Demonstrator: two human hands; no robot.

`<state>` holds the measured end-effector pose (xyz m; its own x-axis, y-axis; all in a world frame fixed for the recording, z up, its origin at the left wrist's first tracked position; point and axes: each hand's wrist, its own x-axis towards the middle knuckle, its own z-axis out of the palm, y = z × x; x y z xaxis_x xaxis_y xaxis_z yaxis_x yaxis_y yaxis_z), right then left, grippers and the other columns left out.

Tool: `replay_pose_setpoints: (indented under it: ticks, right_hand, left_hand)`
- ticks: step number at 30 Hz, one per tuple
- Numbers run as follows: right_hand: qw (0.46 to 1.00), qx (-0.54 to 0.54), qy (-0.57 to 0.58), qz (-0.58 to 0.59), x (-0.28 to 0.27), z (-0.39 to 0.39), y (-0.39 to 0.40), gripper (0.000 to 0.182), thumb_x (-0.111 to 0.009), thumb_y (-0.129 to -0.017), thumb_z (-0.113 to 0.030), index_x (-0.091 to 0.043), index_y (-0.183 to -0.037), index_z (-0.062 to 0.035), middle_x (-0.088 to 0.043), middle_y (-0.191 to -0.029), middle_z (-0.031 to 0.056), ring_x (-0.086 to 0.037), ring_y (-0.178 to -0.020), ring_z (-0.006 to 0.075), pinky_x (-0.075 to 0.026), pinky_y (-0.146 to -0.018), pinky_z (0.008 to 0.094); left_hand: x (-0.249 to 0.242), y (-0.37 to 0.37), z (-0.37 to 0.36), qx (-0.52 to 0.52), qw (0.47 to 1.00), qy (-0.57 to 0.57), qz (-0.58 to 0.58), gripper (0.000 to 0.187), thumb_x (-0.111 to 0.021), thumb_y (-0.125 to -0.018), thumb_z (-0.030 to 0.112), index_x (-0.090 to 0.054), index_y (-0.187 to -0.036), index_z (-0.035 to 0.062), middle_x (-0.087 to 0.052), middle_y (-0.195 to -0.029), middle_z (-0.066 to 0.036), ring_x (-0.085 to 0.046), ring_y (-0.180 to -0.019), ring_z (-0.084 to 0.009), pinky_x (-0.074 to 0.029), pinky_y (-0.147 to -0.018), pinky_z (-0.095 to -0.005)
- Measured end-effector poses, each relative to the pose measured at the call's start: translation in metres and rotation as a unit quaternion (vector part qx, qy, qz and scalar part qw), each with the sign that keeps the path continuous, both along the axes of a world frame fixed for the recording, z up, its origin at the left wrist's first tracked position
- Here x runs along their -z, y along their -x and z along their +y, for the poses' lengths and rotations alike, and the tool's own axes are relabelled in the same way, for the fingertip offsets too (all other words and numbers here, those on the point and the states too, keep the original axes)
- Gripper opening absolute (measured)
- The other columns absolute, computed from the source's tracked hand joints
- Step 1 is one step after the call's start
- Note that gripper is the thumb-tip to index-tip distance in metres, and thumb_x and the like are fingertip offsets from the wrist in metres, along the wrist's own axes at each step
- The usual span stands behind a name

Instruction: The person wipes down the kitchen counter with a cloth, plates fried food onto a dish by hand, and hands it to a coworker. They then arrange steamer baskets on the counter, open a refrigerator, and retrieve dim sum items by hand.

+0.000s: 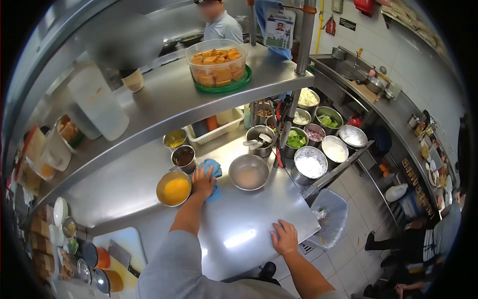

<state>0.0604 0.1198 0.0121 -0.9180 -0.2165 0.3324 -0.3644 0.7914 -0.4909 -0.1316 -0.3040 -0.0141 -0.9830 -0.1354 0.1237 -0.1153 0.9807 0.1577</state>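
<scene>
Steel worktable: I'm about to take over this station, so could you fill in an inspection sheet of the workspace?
Surface: steel worktable is shiny, with strong light glare; wetness cannot be told.
Job's things: blue cloth lies between the bowl of yellow liquid and the wide steel bowl.
Clutter: cleaver lies on the cutting board, beside lidded jars.
Hands: left hand on the cloth; right hand near the table's edge.
Cables: nothing seen.
Surroundings: lined bin beside the table; a co-worker beyond the shelf.
</scene>
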Motion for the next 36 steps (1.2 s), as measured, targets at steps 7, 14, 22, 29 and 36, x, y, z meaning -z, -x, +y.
replay_pose_setpoints:
  ticks: [7, 14, 22, 29, 36]
  right_hand:
    - [1.0, -0.006, 0.012, 0.021, -0.004, -0.001, -0.004, 0.033, -0.075, -0.089, -0.024, -0.074, -0.12, -0.0126, -0.065, -0.133, 0.013, -0.059, -0.12, 0.0368, -0.047, -0.102, 0.049]
    - [1.0, -0.003, 0.011, 0.005, 0.001, -0.001, -0.007, 0.034, -0.074, -0.09, -0.027, -0.074, -0.121, -0.0111, -0.063, -0.136, 0.0126, -0.057, -0.124, 0.0357, -0.045, -0.104, 0.0495]
    - [1.0, -0.006, 0.011, 0.011, 0.004, 0.0, -0.009, 0.033, -0.072, -0.091, -0.026, -0.074, -0.12, -0.0105, -0.063, -0.136, 0.0118, -0.056, -0.126, 0.0355, -0.044, -0.106, 0.0489]
    - [1.0, -0.009, 0.014, 0.019, 0.007, 0.0, -0.007, 0.031, -0.072, -0.091, -0.026, -0.074, -0.118, -0.0092, -0.064, -0.134, 0.0129, -0.056, -0.125, 0.0363, -0.044, -0.106, 0.049]
    - [1.0, -0.005, 0.02, 0.013, 0.007, -0.002, -0.009, 0.031, -0.072, -0.092, -0.026, -0.074, -0.117, -0.009, -0.065, -0.134, 0.0134, -0.056, -0.125, 0.0367, -0.045, -0.106, 0.0488]
  left_hand:
    - [-0.013, -0.085, 0.007, -0.066, 0.996, -0.028, -0.046, 0.069, -0.046, -0.105, 0.055, -0.03, -0.168, 0.03, -0.018, -0.176, -0.013, -0.008, -0.163, -0.038, -0.009, -0.13, -0.0552]
    - [-0.009, -0.159, 0.025, -0.19, 0.981, -0.023, 0.033, 0.074, -0.05, -0.101, 0.056, -0.033, -0.167, 0.0272, -0.022, -0.174, -0.016, -0.016, -0.16, -0.0433, -0.014, -0.127, -0.0589]
    - [-0.012, -0.246, 0.051, -0.201, 0.978, -0.025, 0.047, 0.073, -0.052, -0.101, 0.054, -0.037, -0.165, 0.0221, -0.025, -0.171, -0.022, -0.019, -0.157, -0.0496, -0.015, -0.126, -0.0628]
    - [-0.015, -0.296, 0.082, -0.18, 0.982, -0.024, 0.045, 0.072, -0.053, -0.101, 0.054, -0.04, -0.163, 0.0195, -0.025, -0.17, -0.027, -0.018, -0.156, -0.0532, -0.015, -0.123, -0.0677]
    - [-0.022, -0.316, 0.121, -0.165, 0.985, -0.039, 0.025, 0.072, -0.054, -0.101, 0.054, -0.041, -0.162, 0.0189, -0.025, -0.169, -0.028, -0.016, -0.156, -0.0541, -0.015, -0.122, -0.0695]
